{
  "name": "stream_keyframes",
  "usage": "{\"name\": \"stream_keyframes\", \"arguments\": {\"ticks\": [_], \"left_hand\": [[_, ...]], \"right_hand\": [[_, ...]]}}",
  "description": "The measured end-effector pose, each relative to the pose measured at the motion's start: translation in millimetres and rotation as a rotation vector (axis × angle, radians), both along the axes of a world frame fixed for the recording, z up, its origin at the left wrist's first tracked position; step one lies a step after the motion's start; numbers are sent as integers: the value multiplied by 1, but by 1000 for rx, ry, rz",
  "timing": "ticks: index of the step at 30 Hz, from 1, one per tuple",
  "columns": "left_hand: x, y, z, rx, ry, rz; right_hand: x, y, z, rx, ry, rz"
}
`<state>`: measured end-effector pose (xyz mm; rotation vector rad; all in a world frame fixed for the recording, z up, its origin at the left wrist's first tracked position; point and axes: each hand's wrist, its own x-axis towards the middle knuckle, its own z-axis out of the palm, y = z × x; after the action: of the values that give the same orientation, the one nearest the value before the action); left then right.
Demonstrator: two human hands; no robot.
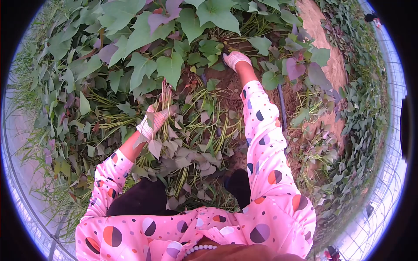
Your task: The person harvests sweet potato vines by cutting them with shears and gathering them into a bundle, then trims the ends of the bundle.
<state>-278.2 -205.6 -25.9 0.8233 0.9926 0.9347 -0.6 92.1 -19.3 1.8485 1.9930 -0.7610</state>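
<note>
- Pink cloth jacket with round dots in orange, black, grey and purple (165, 230) lies nearest to the camera; its fabric looks soft, with loose folds along the sleeves. At its collar is a string of round white beads (200, 247).
- Below the chest, dark cloth trousers (143, 198) show on both sides of the trailing plants.
- Left hand, in a pale pinkish-white glove (156, 119), has its fingers closed around a bundle of thin reddish and pale-green stems (166, 93). This bundle is at left of the centre; the stem ends point upward, and dull grey-green leaves hang below the hand.
- Right hand, in a whitish glove with dark fingertips (235, 59), reaches into the plants at upper centre. Leaves partly cover its fingers, so I cannot tell if they grip something.
- Broad green leaves with pointed lobes (170, 68) fill the upper part; their surface is smooth and matte, and some are purple.
- Between the arms, long, thin, yellow-green stems (209, 104) lie tangled over reddish-brown, crumbly soil (230, 89).
- Beside the right sleeve runs a narrow, dark, smooth strip (281, 106). Farther right, bare brown earth (333, 102) separates the plants from another leafy row (365, 108).
</note>
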Motion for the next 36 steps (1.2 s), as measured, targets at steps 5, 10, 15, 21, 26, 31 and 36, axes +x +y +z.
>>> {"name": "stream_keyframes", "arguments": {"ticks": [5, 10, 15, 21, 26, 31, 36], "left_hand": [[3, 6, 22, -160, 383, -115], [-5, -1, -7, 137, 210, -160], [14, 11, 43, -4, 326, -130], [10, -4, 7, 132, 189, -8], [15, 2, 36, 19, 118, 54], [28, 16, 81, -378, 249, 200], [27, 15, 63, -426, -6, 262]], "right_hand": [[10, 0, 6, -29, -52, 95], [1, 8, 5, -2, -49, 114], [-4, 2, 6, 47, -29, 51], [10, -15, -29, 164, 5, 47], [24, -6, 2, 460, 281, -63], [18, 60, 24, 515, 181, 291], [34, 72, 19, 241, -36, 446]]}}
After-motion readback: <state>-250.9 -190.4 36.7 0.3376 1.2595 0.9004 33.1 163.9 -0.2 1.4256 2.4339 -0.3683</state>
